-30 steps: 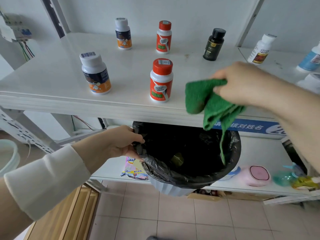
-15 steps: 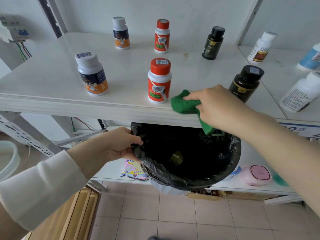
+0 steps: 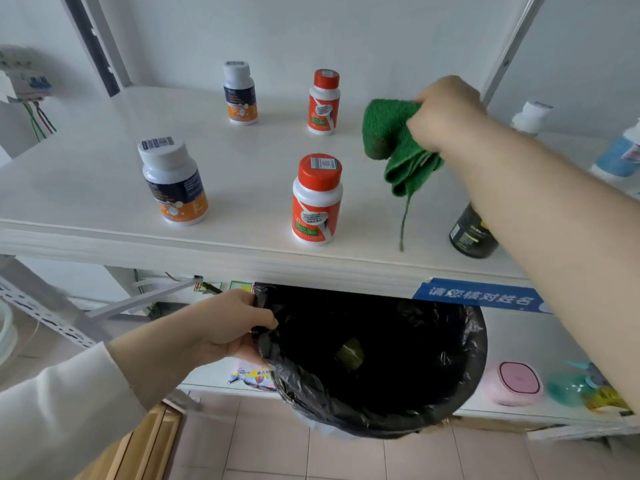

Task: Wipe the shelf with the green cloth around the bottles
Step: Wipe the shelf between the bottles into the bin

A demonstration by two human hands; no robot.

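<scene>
A white sleeve (image 3: 52, 410) is cut off at the lower left corner. The left hand (image 3: 228, 327) is clenched on the rim of a bin (image 3: 346, 415) lined with a black bag, which is held just below the front edge of the shelf (image 3: 242, 168). A small yellowish object is seen inside the bin but is too dark to be made out. Beige floor tiles (image 3: 263, 445) are seen beneath. On a lower shelf (image 3: 519, 337) a pink container (image 3: 516, 382) is set beside a blurred teal item (image 3: 568, 389), which is partly covered by the right forearm.

Near the front of the white shelf, a near white-capped bottle (image 3: 173, 181) and a near red-capped bottle (image 3: 317, 202) are stood upright, well apart. A black bottle (image 3: 471, 233) at the right is largely hidden behind the forearm, and its cap is not seen.

The green cloth (image 3: 391, 136) is bunched in the grasp of the right hand (image 3: 446, 116), over the shelf and to the right of the red-capped bottles. A loose thread is hung from it. Whether the shelf is touched cannot be told.

Further back, a far white-capped bottle (image 3: 239, 93) and a far red-capped bottle (image 3: 323, 102) are stood. On the adjoining shelf a white bottle (image 3: 530, 114) is partly hidden, and a blue-labelled bottle (image 3: 620, 154) is cut off by the edge.

A blue strip (image 3: 479, 295) is fixed to the shelf front. A white wall (image 3: 311, 29) is seen behind, with a blurred breaker box (image 3: 27, 84) at the left.
</scene>
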